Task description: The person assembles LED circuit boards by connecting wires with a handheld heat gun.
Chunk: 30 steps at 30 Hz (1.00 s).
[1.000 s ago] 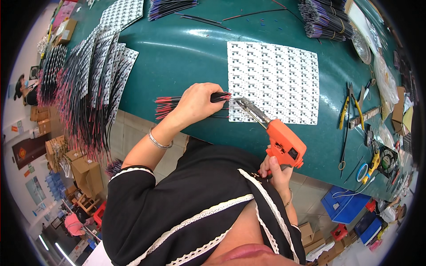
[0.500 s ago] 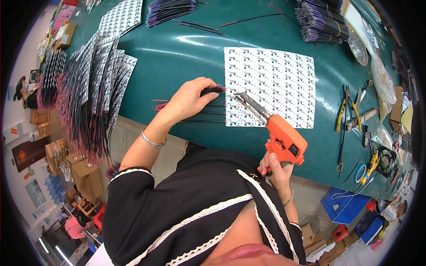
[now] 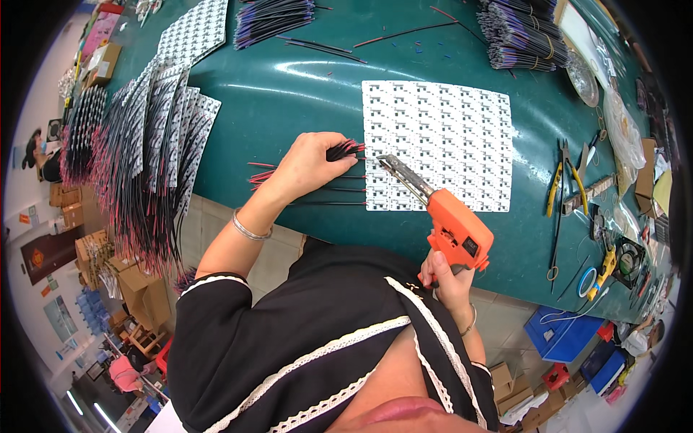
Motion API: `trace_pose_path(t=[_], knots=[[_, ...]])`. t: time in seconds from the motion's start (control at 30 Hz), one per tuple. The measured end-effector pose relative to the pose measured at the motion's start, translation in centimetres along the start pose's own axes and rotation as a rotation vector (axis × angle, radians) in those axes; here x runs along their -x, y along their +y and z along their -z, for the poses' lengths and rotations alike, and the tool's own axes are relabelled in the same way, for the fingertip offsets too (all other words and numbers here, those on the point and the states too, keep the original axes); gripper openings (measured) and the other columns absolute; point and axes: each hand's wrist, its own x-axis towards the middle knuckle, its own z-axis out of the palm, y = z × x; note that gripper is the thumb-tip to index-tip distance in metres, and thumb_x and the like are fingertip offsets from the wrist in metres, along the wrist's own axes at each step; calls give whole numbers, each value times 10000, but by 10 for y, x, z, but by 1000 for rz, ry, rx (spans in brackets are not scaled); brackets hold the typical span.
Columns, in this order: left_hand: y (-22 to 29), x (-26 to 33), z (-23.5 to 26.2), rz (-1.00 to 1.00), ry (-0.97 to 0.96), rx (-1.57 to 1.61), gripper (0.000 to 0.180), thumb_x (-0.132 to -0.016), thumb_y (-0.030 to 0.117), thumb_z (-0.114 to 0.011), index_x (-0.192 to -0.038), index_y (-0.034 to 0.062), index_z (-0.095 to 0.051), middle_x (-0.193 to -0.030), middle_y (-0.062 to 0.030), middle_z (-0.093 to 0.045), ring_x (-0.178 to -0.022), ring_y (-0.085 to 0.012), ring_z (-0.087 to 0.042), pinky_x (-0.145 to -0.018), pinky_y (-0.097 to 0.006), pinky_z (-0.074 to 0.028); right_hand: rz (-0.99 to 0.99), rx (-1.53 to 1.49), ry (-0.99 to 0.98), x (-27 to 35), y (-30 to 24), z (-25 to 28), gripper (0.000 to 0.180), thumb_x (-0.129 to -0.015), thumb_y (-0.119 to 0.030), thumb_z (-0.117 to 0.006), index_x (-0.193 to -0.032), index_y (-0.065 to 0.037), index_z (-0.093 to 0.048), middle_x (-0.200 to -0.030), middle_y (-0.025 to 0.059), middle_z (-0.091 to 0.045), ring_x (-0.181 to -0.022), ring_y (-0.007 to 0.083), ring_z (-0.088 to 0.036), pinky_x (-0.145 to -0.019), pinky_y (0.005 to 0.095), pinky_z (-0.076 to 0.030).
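Observation:
My left hand (image 3: 312, 164) is closed around a bunch of thin black wires with red ends (image 3: 345, 149), at the left edge of a white circuit board panel (image 3: 447, 148). The panel lies flat, patterned with rows of small dark pads. Several wires (image 3: 328, 203) stick out leftward from its left edge, below the hand's fingers. My right hand (image 3: 449, 278) grips the handle of an orange soldering gun (image 3: 458, 227). The gun's metal nose points up and left over the panel's left columns, close to the wire ends. Whether its tip touches the board, I cannot tell.
Wired panels (image 3: 162, 137) hang over the table's left edge in a layered stack. Wire bundles (image 3: 523, 36) lie at the back right, with another bundle (image 3: 271, 22) at the back. Yellow-handled pliers (image 3: 567, 180) and a small fan (image 3: 629, 261) are at the right.
The soldering gun has shifted slightly left relative to the panel, its nose nearer the left edge. My left hand keeps its hold on the wires, its pose nearly the same.

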Motion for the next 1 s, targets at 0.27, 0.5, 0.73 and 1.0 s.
trace_pose_path(t=[0.27,0.5,0.73,1.0], knots=[[-6,3,-5,-96,32,-34,179,-758,132,-608,-832,-31,-591,-696,-149,-583,-592,-235,-534,-574,-311,-420,-19,-9,16,1,2,-2,263,-843,-159,-549,-1014,14,-449,-612,23,-488,-444,76,-449,-402,204,-360],[0,3,-6,-35,-20,-63,182,-755,141,-597,-790,-37,-584,-665,-167,-560,-548,-252,-509,-532,-330,-397,-50,58,12,1,3,-3,344,-834,-167,-557,-1045,70,-425,-572,28,-447,-413,98,-429,-401,231,-374],[-1,2,-9,-18,-5,-120,174,-732,143,-611,-758,-28,-589,-624,-161,-547,-520,-270,-488,-517,-334,-389,-53,79,5,-1,4,-4,280,-842,-163,-546,-986,49,-433,-562,29,-452,-418,97,-438,-403,234,-375],[-2,1,-10,-28,18,-126,173,-731,140,-608,-751,-30,-581,-618,-170,-539,-519,-286,-485,-514,-337,-387,-77,76,-12,-1,6,-1,272,-837,-131,-554,-1036,23,-451,-652,31,-506,-471,72,-460,-426,210,-390]])
